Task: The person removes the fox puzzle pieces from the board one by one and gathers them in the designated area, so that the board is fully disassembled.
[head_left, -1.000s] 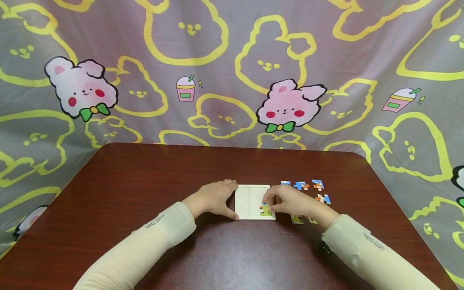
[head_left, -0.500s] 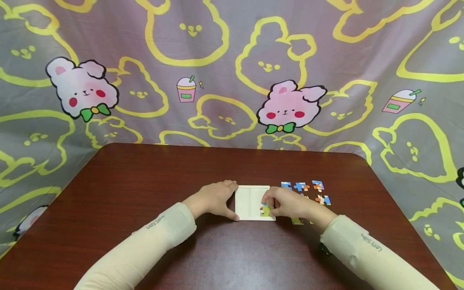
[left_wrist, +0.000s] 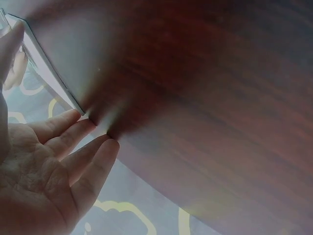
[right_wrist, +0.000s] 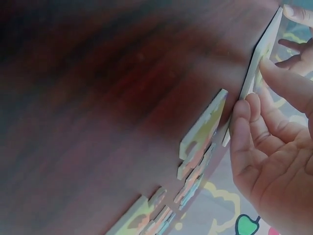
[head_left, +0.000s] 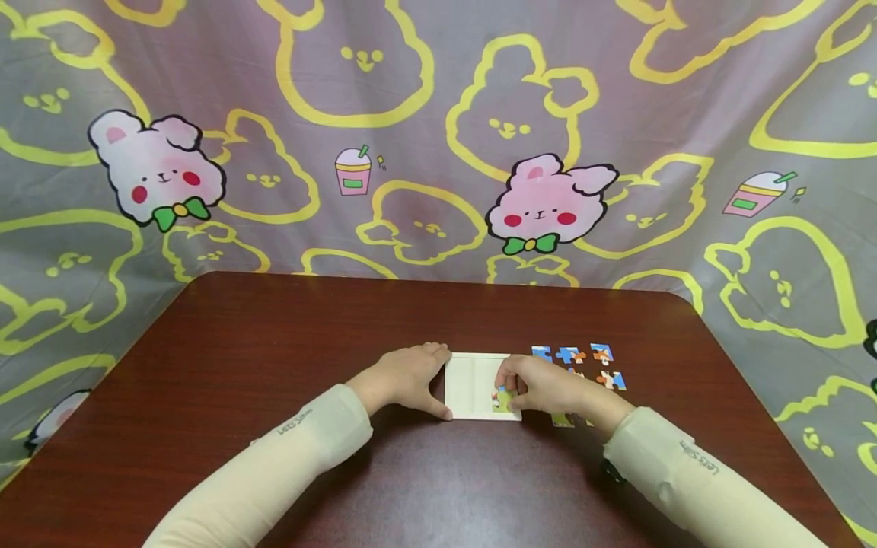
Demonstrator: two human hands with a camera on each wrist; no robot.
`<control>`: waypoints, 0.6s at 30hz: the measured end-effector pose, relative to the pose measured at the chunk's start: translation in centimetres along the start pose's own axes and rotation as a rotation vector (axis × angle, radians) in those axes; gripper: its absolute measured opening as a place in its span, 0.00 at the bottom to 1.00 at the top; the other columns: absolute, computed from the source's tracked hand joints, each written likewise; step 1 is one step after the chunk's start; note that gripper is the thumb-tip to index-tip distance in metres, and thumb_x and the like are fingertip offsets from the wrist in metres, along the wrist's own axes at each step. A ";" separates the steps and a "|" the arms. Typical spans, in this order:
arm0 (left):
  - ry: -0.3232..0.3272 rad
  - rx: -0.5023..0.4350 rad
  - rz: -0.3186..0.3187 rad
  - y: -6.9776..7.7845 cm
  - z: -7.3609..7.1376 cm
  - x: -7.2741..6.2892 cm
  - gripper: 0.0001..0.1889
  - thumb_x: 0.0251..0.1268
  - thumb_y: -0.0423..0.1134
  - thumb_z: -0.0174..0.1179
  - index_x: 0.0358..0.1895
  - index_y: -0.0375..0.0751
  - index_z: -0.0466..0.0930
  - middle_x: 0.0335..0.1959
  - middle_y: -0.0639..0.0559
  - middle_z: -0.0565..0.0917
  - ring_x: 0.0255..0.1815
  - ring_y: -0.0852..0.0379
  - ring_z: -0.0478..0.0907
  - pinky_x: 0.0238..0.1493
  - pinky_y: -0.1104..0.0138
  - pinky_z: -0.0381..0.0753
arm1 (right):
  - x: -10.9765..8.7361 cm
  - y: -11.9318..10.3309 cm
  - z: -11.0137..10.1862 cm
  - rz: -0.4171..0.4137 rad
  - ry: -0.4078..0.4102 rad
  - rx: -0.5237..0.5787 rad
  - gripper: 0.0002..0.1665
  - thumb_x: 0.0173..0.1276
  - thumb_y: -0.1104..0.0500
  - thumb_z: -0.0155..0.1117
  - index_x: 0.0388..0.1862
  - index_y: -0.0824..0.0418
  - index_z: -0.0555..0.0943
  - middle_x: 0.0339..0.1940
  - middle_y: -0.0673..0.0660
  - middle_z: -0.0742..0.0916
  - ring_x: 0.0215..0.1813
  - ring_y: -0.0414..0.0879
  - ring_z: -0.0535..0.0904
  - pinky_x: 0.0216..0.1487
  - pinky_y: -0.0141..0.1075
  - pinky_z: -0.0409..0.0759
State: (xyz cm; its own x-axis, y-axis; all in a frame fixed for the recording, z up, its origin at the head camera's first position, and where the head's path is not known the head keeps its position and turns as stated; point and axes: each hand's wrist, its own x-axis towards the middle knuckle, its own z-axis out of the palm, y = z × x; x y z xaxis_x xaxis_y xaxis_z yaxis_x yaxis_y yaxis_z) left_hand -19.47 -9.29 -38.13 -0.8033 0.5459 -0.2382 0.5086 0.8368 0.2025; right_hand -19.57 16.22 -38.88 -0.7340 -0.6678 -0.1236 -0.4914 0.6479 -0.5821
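My left hand [head_left: 409, 377] rests at the left side of a white puzzle tray [head_left: 467, 384]. Its thumb touches the near left corner and its fingers the far left corner; in the left wrist view those fingers [left_wrist: 66, 139] are nearly straight. Over the tray's right side, my right hand [head_left: 537, 384] has curled fingers and holds a green puzzle piece [head_left: 501, 400] between thumb and fingers. That piece lies in the tray's near right corner, partly covered by the hand. In the right wrist view, the thumb [right_wrist: 283, 83] reaches onto the tray [right_wrist: 252, 68].
Several loose puzzle pieces lie right of the tray: a blue one [head_left: 540, 353], a blue and orange one [head_left: 569, 355], a corner one [head_left: 602, 354], another [head_left: 612, 380]. Green ones [head_left: 562, 419] are partly hidden by the right hand. A patterned curtain [head_left: 411, 152] hangs behind the brown table [head_left: 308, 320].
My right hand has shifted slightly while staying on the green puzzle piece, which sits flatter in the corner. A blue piece behind the hand shows more fully. My left hand stays put.
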 end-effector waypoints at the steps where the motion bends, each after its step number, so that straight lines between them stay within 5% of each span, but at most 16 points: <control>1: 0.000 0.001 0.000 0.0 0.0 0.0 0.53 0.49 0.66 0.71 0.75 0.40 0.62 0.78 0.44 0.63 0.79 0.48 0.60 0.74 0.53 0.65 | 0.0 0.1 0.0 -0.002 0.002 0.007 0.14 0.57 0.70 0.73 0.40 0.61 0.79 0.31 0.51 0.80 0.31 0.38 0.72 0.35 0.29 0.74; 18: -0.002 -0.015 -0.012 0.1 -0.1 -0.2 0.52 0.49 0.65 0.71 0.75 0.43 0.63 0.78 0.45 0.63 0.78 0.49 0.60 0.71 0.52 0.69 | 0.2 0.5 -0.1 -0.008 0.011 0.172 0.08 0.64 0.72 0.66 0.38 0.62 0.81 0.27 0.51 0.83 0.32 0.38 0.76 0.38 0.31 0.78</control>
State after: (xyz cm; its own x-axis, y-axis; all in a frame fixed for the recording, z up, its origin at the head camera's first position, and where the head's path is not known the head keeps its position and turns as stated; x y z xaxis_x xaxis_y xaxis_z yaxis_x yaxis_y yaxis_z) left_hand -19.36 -9.33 -37.95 -0.8087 0.5360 -0.2422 0.4943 0.8425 0.2141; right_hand -20.03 16.43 -39.17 -0.7360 -0.6680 -0.1099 -0.4105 0.5695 -0.7122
